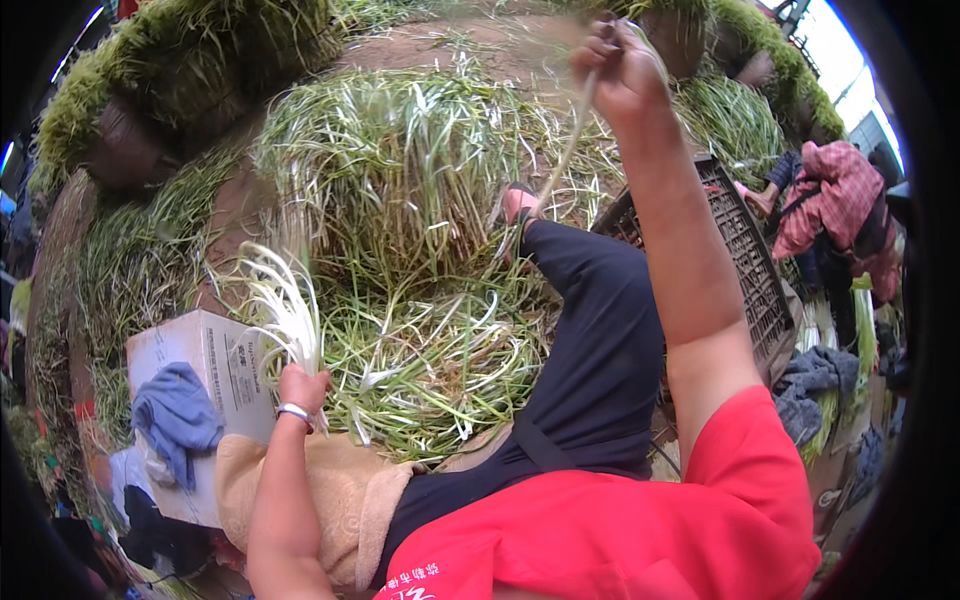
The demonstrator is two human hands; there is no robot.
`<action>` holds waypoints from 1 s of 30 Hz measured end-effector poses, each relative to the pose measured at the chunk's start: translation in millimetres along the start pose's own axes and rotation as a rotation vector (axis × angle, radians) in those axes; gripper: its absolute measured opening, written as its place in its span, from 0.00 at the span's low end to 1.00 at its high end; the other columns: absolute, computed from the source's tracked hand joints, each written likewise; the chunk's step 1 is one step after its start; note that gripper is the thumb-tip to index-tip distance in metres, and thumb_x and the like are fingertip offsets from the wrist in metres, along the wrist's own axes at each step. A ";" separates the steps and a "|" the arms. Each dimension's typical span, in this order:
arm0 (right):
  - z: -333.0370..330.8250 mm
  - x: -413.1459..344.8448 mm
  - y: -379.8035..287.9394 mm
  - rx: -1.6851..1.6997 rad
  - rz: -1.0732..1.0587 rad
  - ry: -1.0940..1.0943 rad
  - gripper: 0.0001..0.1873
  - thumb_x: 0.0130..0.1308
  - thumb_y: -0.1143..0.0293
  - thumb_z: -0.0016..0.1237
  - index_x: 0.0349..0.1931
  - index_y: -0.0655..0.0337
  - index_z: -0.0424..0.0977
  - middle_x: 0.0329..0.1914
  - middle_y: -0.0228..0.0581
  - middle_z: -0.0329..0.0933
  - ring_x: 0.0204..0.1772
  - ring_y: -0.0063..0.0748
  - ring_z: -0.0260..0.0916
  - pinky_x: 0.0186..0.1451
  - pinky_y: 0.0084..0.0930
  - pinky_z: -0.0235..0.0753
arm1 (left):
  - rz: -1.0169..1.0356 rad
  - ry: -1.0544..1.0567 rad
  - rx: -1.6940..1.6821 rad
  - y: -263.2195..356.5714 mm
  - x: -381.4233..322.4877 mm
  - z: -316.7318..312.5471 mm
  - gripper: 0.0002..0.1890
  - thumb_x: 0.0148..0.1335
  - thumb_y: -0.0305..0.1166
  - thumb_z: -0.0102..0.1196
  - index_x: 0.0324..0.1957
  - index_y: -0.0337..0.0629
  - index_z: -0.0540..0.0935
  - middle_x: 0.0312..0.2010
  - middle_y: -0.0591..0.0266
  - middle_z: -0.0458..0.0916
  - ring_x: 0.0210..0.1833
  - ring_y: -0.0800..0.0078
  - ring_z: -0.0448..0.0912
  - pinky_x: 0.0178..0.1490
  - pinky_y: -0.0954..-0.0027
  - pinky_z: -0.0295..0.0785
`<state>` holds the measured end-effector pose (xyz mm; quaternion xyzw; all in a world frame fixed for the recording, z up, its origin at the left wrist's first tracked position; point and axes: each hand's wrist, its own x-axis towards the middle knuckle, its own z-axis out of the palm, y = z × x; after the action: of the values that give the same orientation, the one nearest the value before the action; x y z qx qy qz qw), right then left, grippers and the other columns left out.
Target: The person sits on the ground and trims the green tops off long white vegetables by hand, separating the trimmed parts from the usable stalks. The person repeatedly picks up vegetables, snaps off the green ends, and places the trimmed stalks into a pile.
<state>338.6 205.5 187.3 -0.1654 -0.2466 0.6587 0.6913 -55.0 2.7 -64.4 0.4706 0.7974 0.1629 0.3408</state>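
Note:
My left hand (304,388) is closed around a bunch of white-stemmed greens (281,311), its pale ends fanned upward beside a cardboard box. Raised at the top right, my right hand (619,67) grips one long pale stalk (571,146), which hangs down toward my pink shoe (519,202). In front of me stands a big heap of long green stalks (390,180). Loose leaves and stems (442,367) lie between it and my lap. A tan towel (337,480) covers my thigh on the left.
The white cardboard box (240,375) at the left carries a blue cloth (178,420). A dark plastic crate (739,255) stands beyond my right arm. Another person in a pink checked top (844,195) is at the far right. More piled greens (225,45) line the back.

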 end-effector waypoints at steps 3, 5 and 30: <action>-9.4 0.6 37.7 -0.141 0.082 0.015 0.11 0.66 0.65 0.26 0.30 0.63 0.58 0.17 0.31 0.57 0.17 0.18 0.52 0.16 0.11 0.57 | 0.060 -0.038 0.087 8.4 -6.2 6.9 0.11 0.41 0.32 0.56 0.26 0.33 0.78 0.19 0.53 0.77 0.19 0.67 0.76 0.27 0.69 0.71; -24.3 -12.6 85.5 -0.148 0.247 0.135 0.10 0.65 0.66 0.26 0.33 0.63 0.58 0.18 0.31 0.58 0.15 0.18 0.50 0.15 0.13 0.56 | -0.054 -0.134 -0.059 25.3 -16.8 8.9 0.10 0.44 0.31 0.56 0.26 0.33 0.78 0.19 0.57 0.77 0.23 0.72 0.77 0.27 0.71 0.71; -144.5 -120.5 310.4 -1.501 0.639 -0.377 0.32 0.62 0.49 0.26 0.58 0.66 0.51 0.60 0.56 0.51 0.60 0.50 0.53 0.62 0.37 0.52 | 0.156 -0.376 -0.094 64.3 -7.2 -9.3 0.06 0.51 0.28 0.52 0.31 0.37 0.75 0.24 0.58 0.78 0.23 0.71 0.75 0.26 0.73 0.70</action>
<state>160.7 123.8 -118.4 -0.5308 -0.6726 0.5003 0.1248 -18.1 29.5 -17.6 0.5365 0.6727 0.1350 0.4913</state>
